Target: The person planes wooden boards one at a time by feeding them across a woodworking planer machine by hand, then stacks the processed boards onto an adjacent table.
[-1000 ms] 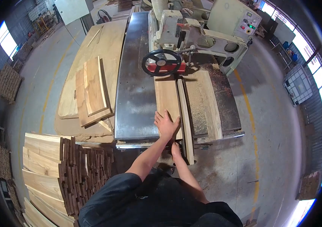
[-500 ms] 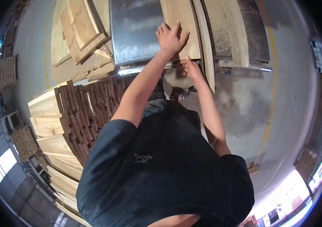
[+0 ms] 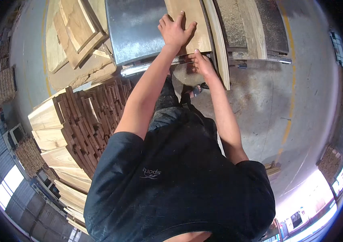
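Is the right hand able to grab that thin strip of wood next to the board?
Probably yes. The right hand is at the near end of the board, and the strip lies just beside it with nothing between. The left hand lies flat on the board, out of the way.

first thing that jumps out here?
The left hand lies flat on a board on the steel table at top centre, with the right hand at the board's near end. To the left stands a big stack of planks.
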Demonstrator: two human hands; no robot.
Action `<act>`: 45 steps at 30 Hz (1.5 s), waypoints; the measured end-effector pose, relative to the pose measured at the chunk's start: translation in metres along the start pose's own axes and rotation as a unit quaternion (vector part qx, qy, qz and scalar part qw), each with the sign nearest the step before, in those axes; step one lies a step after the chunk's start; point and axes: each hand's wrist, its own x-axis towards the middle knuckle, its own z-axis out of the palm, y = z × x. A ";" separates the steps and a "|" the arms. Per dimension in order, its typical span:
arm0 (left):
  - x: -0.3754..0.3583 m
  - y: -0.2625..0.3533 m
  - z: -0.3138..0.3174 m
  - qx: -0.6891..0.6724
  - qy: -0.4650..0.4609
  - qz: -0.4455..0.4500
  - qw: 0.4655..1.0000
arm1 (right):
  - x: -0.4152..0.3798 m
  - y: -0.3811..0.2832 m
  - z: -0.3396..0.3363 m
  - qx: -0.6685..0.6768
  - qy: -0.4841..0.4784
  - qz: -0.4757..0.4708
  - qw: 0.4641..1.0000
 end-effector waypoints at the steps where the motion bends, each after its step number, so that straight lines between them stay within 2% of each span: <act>1: 0.000 0.000 -0.001 -0.012 -0.015 -0.014 1.000 | 0.000 0.000 0.000 0.000 -0.009 0.002 1.000; 6: 0.001 0.004 -0.005 -0.007 -0.016 -0.038 0.999 | -0.002 0.000 0.004 -0.007 0.010 -0.005 1.000; 8: 0.001 0.004 -0.002 0.003 0.023 -0.101 0.995 | 0.008 0.009 0.002 -0.013 0.027 -0.020 0.999; 14: 0.004 0.013 -0.015 0.007 -0.050 -0.148 0.988 | 0.001 0.005 0.006 0.013 0.039 -0.016 0.999; 16: 0.005 0.013 -0.017 0.003 -0.055 -0.153 0.987 | 0.006 0.010 -0.001 -0.009 0.009 -0.018 1.000; 17: 0.004 0.013 -0.019 -0.005 -0.047 -0.161 0.986 | 0.016 0.021 -0.001 -0.035 0.061 -0.030 0.997; 18: 0.004 0.013 -0.019 -0.014 -0.040 -0.171 0.984 | 0.007 0.010 0.000 -0.036 0.040 -0.011 0.999; 21: 0.004 0.017 -0.025 -0.010 -0.057 -0.174 0.983 | 0.017 0.022 -0.008 0.003 0.005 -0.007 1.000; 23: 0.005 0.017 -0.025 -0.009 -0.060 -0.174 0.983 | 0.033 0.034 -0.015 -0.017 -0.003 0.001 1.000; 26: 0.007 0.017 -0.025 -0.014 -0.051 -0.177 0.983 | 0.011 0.013 -0.011 -0.014 -0.045 0.015 0.999; 33: 0.007 0.018 -0.026 -0.010 -0.076 -0.184 0.980 | 0.004 0.005 -0.010 -0.054 -0.048 0.022 0.997; 38: 0.006 0.020 -0.028 0.014 -0.049 -0.160 0.986 | 0.018 0.019 -0.015 -0.033 -0.039 0.017 0.999; 41: 0.006 0.020 -0.027 0.005 -0.047 -0.163 0.985 | -0.005 -0.003 -0.005 -0.017 -0.044 0.021 0.999; 45: 0.006 0.019 -0.027 0.001 -0.053 -0.166 0.985 | 0.000 0.001 -0.007 0.000 -0.060 0.019 0.998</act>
